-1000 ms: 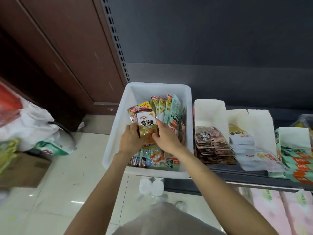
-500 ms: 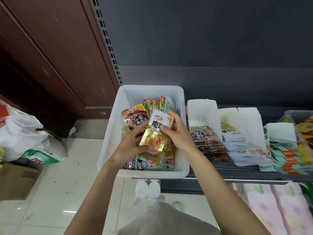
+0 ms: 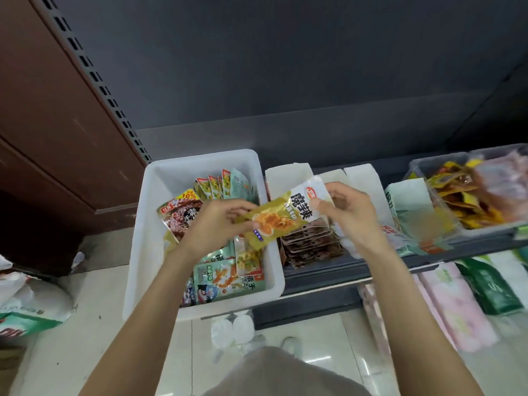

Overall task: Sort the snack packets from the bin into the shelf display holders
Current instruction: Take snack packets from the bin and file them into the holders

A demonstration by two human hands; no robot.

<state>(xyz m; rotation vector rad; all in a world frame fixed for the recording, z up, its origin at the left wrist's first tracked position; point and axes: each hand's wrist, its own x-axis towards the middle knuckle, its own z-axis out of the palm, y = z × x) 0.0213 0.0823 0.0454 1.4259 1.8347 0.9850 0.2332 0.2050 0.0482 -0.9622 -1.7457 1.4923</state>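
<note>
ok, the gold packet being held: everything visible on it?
The gold packet is a flat, glossy pouch, white at the top with a red logo and large dark characters, gold below with a picture of orange food. It is tilted, white end up-right, above the bin's right rim. The left hand pinches its lower end, the right hand its top.

A dark grey back panel (image 3: pixel 285 67) fills the upper part of the view, with a perforated metal upright (image 3: pixel 97 81) running slantwise down its left edge. Left of the upright stands a reddish-brown wooden wall panel (image 3: pixel 43 95) with a ledge of moulding low down. The floor (image 3: pixel 100 324) is pale glossy tile with light reflections on it. A dark grey shelf (image 3: pixel 328 270) juts out from the back panel at the right.
</note>
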